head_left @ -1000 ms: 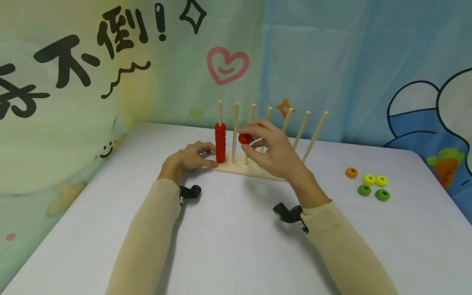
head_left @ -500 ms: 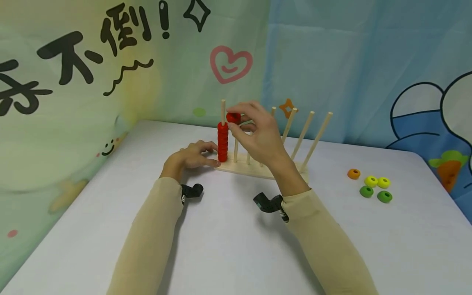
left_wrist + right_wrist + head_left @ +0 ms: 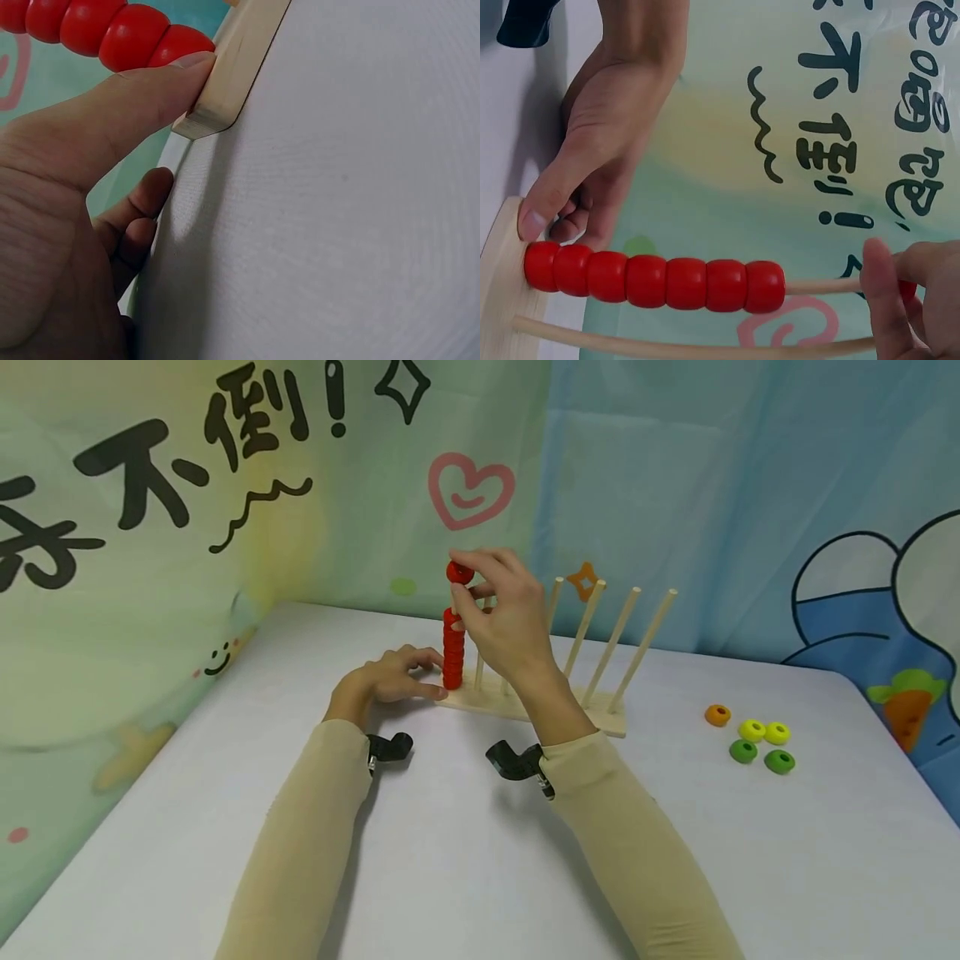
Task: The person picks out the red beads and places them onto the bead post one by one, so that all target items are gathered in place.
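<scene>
A wooden peg stand [image 3: 491, 702] carries a row of upright pegs. Several red beads [image 3: 453, 652] are stacked on its leftmost peg, also seen as a red bead column [image 3: 666, 280] in the right wrist view. My left hand [image 3: 390, 677] holds the stand's left end, the thumb [image 3: 150, 94] pressed on the base beside the lowest bead. Its index finger is mostly hidden behind the thumb in the left wrist view. My right hand [image 3: 506, 610] pinches a red bead [image 3: 459, 572] between thumb and fingertips, right at the top of that leftmost peg.
Loose beads lie on the white table [image 3: 450, 860] to the right: an orange bead [image 3: 717, 715], two yellow ones [image 3: 752, 730] and two green ones [image 3: 780, 762]. The stand's right-hand pegs [image 3: 615, 647] hold no beads. A printed cloth [image 3: 637, 477] hangs behind the table.
My right hand has carried the red bead left and up, from in front of the middle pegs to the top of the leftmost peg. The left hand has kept its place on the stand.
</scene>
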`<state>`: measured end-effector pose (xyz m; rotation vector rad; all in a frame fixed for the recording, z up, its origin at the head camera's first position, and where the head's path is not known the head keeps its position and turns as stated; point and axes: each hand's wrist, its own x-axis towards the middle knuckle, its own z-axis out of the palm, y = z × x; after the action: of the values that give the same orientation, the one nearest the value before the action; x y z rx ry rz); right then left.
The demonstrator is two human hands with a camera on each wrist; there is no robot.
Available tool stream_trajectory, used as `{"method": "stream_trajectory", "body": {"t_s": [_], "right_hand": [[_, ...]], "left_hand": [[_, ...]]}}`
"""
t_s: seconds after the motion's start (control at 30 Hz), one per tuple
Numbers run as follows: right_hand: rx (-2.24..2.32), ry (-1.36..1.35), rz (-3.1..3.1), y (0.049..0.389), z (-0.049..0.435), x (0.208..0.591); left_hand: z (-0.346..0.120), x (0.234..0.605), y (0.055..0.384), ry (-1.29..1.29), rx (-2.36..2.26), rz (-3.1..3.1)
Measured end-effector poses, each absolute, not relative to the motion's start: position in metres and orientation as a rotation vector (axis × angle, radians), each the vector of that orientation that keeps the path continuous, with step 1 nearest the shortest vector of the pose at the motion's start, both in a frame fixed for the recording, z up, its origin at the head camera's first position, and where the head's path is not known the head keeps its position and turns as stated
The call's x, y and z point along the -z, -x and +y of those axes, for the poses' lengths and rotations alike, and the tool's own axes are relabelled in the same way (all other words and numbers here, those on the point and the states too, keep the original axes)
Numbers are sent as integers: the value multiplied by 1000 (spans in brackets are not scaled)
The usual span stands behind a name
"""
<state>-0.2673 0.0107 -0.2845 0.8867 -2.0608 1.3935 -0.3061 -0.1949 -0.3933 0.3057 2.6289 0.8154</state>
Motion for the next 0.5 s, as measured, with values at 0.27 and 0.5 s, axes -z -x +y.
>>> {"method": "stream_trajectory", "body": {"t_s": [0.27, 0.5], "right_hand": [[-1321, -827, -2164, 270, 8, 279], [-1309, -863, -2170, 270, 16, 279]], "left_hand": [[-191, 397, 308, -309, -809, 2635], [-192, 397, 309, -320, -824, 2632]]}}
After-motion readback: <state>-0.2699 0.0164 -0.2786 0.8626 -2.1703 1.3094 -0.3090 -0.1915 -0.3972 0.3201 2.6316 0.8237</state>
